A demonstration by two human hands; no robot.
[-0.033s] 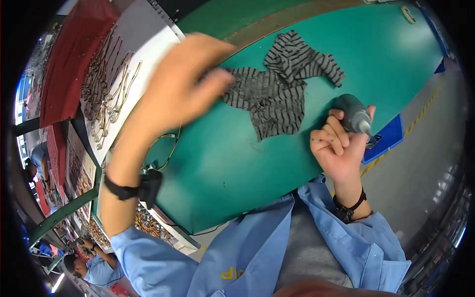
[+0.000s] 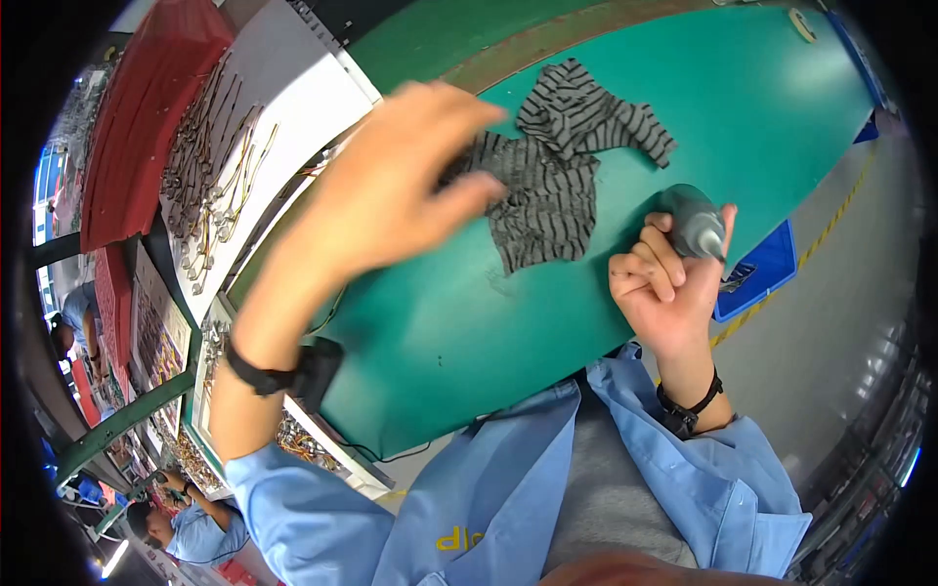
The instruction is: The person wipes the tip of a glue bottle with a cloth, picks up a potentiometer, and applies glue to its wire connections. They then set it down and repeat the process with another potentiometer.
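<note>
My right hand (image 2: 664,288) is wrapped round a dark squeeze bottle (image 2: 689,215) with a pale nozzle, tilted so that the nozzle points down toward me. My left hand (image 2: 396,181) is blurred by motion over the left side of the green table; its thumb and fingers stand apart with nothing seen between them. Just beyond its fingertips a grey-and-black striped cloth (image 2: 552,200) lies crumpled on the table, its left end partly hidden by the hand. A second striped cloth piece (image 2: 576,107) lies against it, farther off.
Several wire harnesses (image 2: 210,186) lie on a white board at the left, beside a red cloth (image 2: 147,117). A blue bin (image 2: 772,273) sits below the table's right edge. A tape roll (image 2: 803,26) rests at the far right corner. Another person (image 2: 186,527) works at the lower left.
My left hand has swung to the right, toward the striped cloth. The right hand and the bottle have barely moved. A wire near the left wrist is now mostly hidden.
</note>
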